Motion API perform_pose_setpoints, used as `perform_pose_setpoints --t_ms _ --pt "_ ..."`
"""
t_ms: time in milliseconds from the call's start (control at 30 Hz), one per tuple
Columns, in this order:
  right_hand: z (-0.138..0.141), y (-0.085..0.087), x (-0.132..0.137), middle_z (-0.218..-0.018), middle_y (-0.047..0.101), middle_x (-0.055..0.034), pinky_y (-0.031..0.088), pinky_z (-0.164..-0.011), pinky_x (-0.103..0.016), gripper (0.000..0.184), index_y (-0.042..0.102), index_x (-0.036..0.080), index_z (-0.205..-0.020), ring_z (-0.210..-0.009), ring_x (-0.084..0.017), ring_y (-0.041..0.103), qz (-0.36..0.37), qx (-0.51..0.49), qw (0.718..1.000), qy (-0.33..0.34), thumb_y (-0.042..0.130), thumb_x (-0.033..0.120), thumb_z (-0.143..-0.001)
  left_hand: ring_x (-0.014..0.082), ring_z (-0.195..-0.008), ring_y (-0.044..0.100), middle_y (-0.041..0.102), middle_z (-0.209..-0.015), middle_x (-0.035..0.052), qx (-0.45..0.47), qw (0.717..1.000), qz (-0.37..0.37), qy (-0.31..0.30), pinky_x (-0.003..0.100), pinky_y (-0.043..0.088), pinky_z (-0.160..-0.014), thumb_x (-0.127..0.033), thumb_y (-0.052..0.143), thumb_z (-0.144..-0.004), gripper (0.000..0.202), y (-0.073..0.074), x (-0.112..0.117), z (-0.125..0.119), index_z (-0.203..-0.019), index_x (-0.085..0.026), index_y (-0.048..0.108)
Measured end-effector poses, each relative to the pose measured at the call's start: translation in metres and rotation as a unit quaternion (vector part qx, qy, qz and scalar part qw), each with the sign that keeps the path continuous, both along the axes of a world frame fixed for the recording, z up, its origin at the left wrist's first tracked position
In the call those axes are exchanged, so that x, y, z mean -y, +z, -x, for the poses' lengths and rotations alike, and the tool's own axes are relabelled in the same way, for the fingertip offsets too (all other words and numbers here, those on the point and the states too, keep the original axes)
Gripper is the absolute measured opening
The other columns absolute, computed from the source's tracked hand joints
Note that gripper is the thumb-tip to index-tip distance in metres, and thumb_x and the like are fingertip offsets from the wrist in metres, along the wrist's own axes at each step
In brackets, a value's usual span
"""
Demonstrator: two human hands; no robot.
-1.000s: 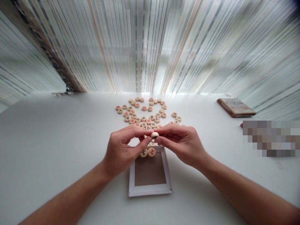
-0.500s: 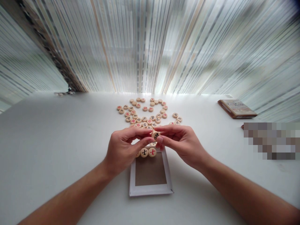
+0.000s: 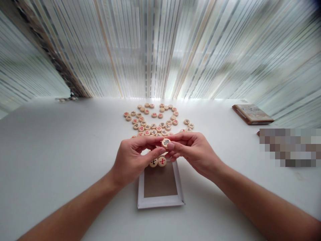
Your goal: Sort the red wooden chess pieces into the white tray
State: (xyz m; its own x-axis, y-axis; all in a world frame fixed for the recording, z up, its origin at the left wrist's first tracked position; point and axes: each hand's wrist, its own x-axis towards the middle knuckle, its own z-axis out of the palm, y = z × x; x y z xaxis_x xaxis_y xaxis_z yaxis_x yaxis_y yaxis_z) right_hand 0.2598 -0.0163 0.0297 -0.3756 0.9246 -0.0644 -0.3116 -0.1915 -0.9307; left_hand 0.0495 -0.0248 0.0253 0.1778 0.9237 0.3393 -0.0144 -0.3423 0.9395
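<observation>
Left hand and right hand are pinching one disc, risking a drop onto the tray if either slackens!

Daylight floods through the curtain!
Soft, cool backlight here, pale glare along the far edge of the white table, a faint shadow just beside the tray; wide-angle stretch fans the curtain outward, smearing it toward the corners, top right sits dark, and a mosaic patch hides something at right.
</observation>
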Motion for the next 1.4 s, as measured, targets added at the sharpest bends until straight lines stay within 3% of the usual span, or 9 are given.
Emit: perform_pose_setpoints --t_ms 200,367,667,833,1067,1200,1300,1400 --pt "0.0005 0.0034 0.0001 -0.082 0.085 -0.0091 0.071 -0.070 -0.025 0.024 0.089 0.018 -0.103 -0.071 -0.018 0.083 -0.011 -0.035 0.999 0.023 0.089 0.039 -0.090 0.0188 -0.088 0.085 0.088 -0.102 0.0053 0.008 1.000 0.023 -0.012 0.023 0.070 -0.083 -0.019 0.094 -0.082 0.029 0.0021 -0.0002 -0.0001 -0.110 -0.022 0.089" --pt "0.0009 0.0037 -0.0007 -0.086 0.086 -0.0087 0.071 -0.074 -0.027 0.026 0.088 0.019 -0.106 -0.074 -0.018 0.083 -0.020 -0.026 0.999 0.016 0.093 0.034 -0.086 0.0193 -0.088 0.084 0.088 -0.102 0.0077 0.004 1.000 0.028 -0.012 0.025 0.070 -0.083 -0.022 0.090 -0.087 0.025 0.0031 0.0010 0.0000 -0.112 -0.018 0.087" --pt "0.0025 0.0043 0.0006 -0.082 0.085 -0.0057 0.068 -0.066 -0.020 0.023 0.088 0.018 -0.097 -0.068 -0.014 0.080 -0.077 -0.013 0.997 -0.009 0.099 0.024 -0.077 0.0203 -0.086 0.080 0.085 -0.100 0.0096 -0.047 0.998 -0.025 -0.018 0.028 0.068 -0.079 -0.024 0.090 -0.087 0.032 -0.0035 -0.0006 0.0039 -0.118 -0.020 0.086" --pt "0.0026 0.0067 0.0008 -0.074 0.082 -0.0041 0.069 -0.062 -0.023 0.019 0.089 0.020 -0.097 -0.063 -0.015 0.079 -0.125 -0.001 0.992 -0.026 0.095 0.030 -0.083 0.0216 -0.092 0.080 0.085 -0.106 0.0108 -0.062 0.997 -0.035 -0.032 0.028 0.068 -0.078 -0.023 0.083 -0.093 0.031 -0.0031 0.0017 0.0041 -0.124 -0.020 0.084" --pt "0.0028 0.0071 0.0044 -0.079 0.082 -0.0059 0.069 -0.062 -0.030 0.024 0.088 0.019 -0.097 -0.065 -0.018 0.078 -0.141 0.038 0.988 -0.048 0.096 0.035 -0.081 0.0198 -0.093 0.081 0.085 -0.116 0.0107 -0.046 0.997 -0.028 -0.049 0.026 0.068 -0.083 -0.021 0.080 -0.096 0.034 -0.0011 0.0032 0.0018 -0.130 -0.021 0.082" --pt "0.0029 0.0020 0.0050 -0.085 0.083 -0.0072 0.069 -0.066 -0.032 0.028 0.087 0.019 -0.103 -0.071 -0.019 0.078 -0.144 0.035 0.988 -0.044 0.096 0.034 -0.081 0.0218 -0.093 0.082 0.086 -0.111 0.0114 -0.053 0.997 -0.027 -0.043 0.027 0.068 -0.083 -0.025 0.078 -0.098 0.031 0.0038 0.0029 0.0012 -0.127 -0.018 0.083" --pt "0.0031 0.0002 0.0046 -0.088 0.083 -0.0060 0.068 -0.066 -0.028 0.026 0.086 0.021 -0.103 -0.070 -0.016 0.077 -0.153 0.034 0.987 -0.038 0.096 0.030 -0.081 0.0239 -0.096 0.082 0.084 -0.093 0.0089 -0.054 0.998 -0.029 -0.032 0.030 0.067 -0.087 -0.029 0.075 -0.100 0.028 0.0054 0.0033 0.0014 -0.124 -0.018 0.084" --pt "0.0038 0.0021 0.0044 -0.082 0.081 -0.0045 0.065 -0.061 -0.027 0.025 0.084 0.019 -0.098 -0.063 -0.014 0.073 -0.156 0.039 0.986 -0.040 0.097 0.031 -0.080 0.0224 -0.088 0.081 0.079 -0.079 0.0050 -0.041 0.998 -0.007 -0.039 0.029 0.068 -0.080 -0.032 0.072 -0.102 0.028 0.0053 0.0043 0.0012 -0.125 -0.018 0.082"
